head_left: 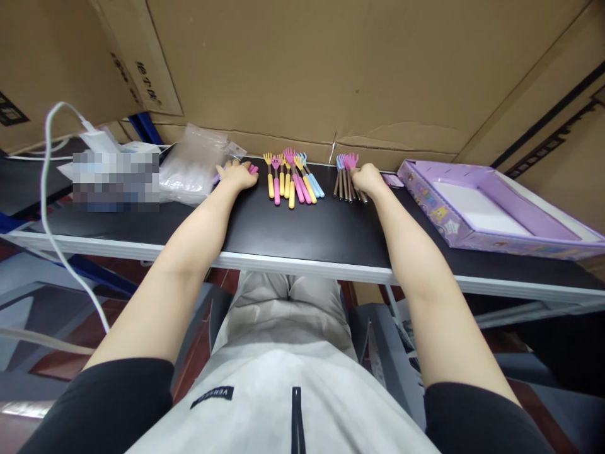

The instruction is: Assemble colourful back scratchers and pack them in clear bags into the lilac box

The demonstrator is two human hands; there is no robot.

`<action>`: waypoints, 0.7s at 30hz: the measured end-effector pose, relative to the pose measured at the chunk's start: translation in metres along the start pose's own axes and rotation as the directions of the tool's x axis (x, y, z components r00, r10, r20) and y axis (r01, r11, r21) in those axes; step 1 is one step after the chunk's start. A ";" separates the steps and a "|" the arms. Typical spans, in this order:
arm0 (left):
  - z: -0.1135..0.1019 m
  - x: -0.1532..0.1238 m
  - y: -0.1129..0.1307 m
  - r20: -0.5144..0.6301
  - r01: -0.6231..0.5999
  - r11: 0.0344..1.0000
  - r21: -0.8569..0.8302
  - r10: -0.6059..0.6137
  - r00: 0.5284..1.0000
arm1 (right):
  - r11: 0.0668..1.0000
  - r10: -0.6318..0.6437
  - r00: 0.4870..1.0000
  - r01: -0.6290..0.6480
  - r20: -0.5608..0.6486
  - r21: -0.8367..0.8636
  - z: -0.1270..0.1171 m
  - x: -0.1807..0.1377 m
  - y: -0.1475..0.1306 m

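Observation:
My left hand (239, 174) lies palm down at the back of the table, its fingers spread over a few pink and purple pieces (254, 169) that it mostly covers. My right hand (369, 179) is curled at the right side of a bunch of small back scratchers with dark brown handles (347, 188) and pink or blue claw heads. Its fingertips are partly hidden, and they appear to grip the edge of that bunch. Between my hands, several back scratchers with yellow, pink and blue handles (292, 181) lie side by side, claws pointing away from me.
Clear plastic bags (191, 161) lie left of my left hand. Farther left are a white cable (45, 183) and a blurred-out item (116, 180). An open purple box (442, 211) stands at the right, near a small purple card (393, 181). Cardboard (302, 69) walls the table's back.

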State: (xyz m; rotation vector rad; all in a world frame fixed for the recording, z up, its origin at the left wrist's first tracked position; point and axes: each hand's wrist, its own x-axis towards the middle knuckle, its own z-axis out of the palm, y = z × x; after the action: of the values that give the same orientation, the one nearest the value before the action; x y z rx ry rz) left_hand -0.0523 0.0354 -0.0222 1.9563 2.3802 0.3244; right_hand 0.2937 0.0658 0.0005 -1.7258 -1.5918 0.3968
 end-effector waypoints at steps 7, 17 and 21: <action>0.002 0.004 -0.003 0.059 0.044 0.998 -0.045 -0.041 0.997 | 0.993 -0.036 0.998 0.043 0.058 -0.114 -0.007 -0.011 -0.011; 0.001 0.001 0.005 0.089 0.062 0.997 -0.042 -0.058 0.994 | 0.986 -0.089 0.995 0.082 -0.042 -0.147 0.008 -0.008 -0.010; 0.001 0.000 0.007 0.095 0.076 0.996 -0.042 -0.072 0.993 | 0.964 -0.115 0.993 0.108 -0.012 -0.244 0.011 -0.012 -0.016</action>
State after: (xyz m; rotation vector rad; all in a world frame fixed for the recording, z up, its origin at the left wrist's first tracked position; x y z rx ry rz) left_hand -0.0456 0.0363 -0.0219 1.8168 2.3583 0.2748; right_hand 0.2731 0.0573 0.0011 -1.8013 -1.7686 0.1269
